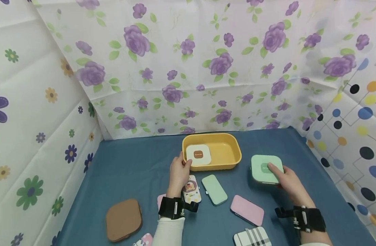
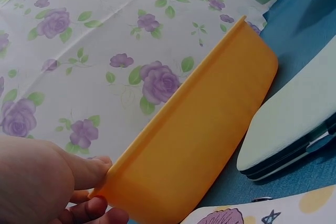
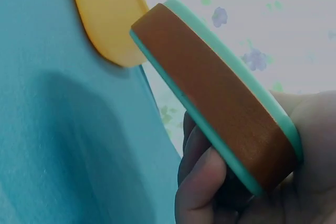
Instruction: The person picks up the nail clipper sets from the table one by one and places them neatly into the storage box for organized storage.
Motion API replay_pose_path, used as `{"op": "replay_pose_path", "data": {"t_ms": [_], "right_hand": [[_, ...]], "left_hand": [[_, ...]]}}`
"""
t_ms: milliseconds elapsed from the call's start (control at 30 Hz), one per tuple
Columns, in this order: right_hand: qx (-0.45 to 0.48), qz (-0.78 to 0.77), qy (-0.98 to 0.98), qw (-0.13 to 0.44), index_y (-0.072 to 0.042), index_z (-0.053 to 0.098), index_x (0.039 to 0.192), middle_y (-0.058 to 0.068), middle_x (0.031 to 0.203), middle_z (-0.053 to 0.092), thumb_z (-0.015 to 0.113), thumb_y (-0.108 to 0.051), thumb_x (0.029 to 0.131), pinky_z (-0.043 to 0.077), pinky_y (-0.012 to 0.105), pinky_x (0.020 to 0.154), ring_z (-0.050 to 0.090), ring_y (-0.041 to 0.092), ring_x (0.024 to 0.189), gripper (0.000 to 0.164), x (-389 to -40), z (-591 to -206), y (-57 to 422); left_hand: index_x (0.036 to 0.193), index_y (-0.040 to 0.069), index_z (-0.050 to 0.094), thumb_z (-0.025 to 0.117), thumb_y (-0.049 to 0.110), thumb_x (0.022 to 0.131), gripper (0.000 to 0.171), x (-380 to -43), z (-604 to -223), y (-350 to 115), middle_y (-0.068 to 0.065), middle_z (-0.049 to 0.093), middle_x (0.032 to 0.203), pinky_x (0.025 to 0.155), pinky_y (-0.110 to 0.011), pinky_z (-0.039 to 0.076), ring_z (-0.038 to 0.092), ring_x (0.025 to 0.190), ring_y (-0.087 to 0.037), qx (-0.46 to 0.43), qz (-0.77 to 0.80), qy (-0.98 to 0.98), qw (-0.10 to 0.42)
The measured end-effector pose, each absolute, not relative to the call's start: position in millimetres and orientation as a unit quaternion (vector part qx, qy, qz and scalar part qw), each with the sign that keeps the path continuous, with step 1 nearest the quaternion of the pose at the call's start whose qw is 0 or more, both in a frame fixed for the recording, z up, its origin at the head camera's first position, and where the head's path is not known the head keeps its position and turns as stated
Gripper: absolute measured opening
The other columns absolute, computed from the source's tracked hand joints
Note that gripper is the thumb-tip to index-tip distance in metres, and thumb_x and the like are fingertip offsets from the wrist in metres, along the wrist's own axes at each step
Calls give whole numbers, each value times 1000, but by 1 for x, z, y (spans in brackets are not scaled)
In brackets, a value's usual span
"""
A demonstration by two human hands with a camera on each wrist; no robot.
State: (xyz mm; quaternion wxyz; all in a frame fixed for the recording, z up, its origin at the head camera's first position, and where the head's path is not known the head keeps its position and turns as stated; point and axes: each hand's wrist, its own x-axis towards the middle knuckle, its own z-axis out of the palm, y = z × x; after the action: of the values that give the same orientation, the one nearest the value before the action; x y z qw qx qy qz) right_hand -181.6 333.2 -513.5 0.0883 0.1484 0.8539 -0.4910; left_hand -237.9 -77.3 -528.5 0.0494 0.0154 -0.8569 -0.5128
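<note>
Nearest, at five o'clock from the yellow tray point(image 1: 226, 150), lies a black-and-white plaid case point(image 1: 252, 236), with a plain pink case point(image 1: 247, 210) just beyond it. A brown rounded case point(image 1: 124, 220) rests at eight o'clock. Farther in, a pale-green oblong case point(image 1: 214, 190) sits at six and a cartoon-printed case point(image 1: 192, 189) at seven. The left hand point(image 1: 179, 172) pinches the tray's rim at eight o'clock. At four, the right hand point(image 1: 287, 181) grips a brown-sided mint-green case point(image 1: 264, 168), raised off the blue cloth point(image 1: 144, 171). Inside the tray, a white square case point(image 1: 198, 159) lies toward nine. A purple-rose sheet point(image 1: 220, 65) hangs behind, at twelve.
</note>
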Motion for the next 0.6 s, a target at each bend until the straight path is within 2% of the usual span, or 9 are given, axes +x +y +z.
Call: {"op": "replay_pose_path", "data": {"t_ms": [433, 600], "right_hand": [[137, -510, 846, 72, 6, 41, 148, 5, 96, 64, 52, -70, 104, 55, 35, 67, 60, 17, 73, 88, -187, -507, 326], [127, -519, 842, 74, 5, 42, 148, 3, 95, 64, 52, -69, 105, 55, 34, 66, 60, 16, 73, 86, -192, -502, 321]], "left_hand": [[160, -10, 39, 64, 19, 110, 63, -239, -528, -77, -10, 50, 94, 69, -34, 36, 48, 78, -22, 9, -513, -857, 50], [160, -10, 39, 64, 18, 110, 63, -237, -528, -79, -10, 49, 92, 68, -33, 34, 46, 76, -21, 8, -512, -857, 52]]}}
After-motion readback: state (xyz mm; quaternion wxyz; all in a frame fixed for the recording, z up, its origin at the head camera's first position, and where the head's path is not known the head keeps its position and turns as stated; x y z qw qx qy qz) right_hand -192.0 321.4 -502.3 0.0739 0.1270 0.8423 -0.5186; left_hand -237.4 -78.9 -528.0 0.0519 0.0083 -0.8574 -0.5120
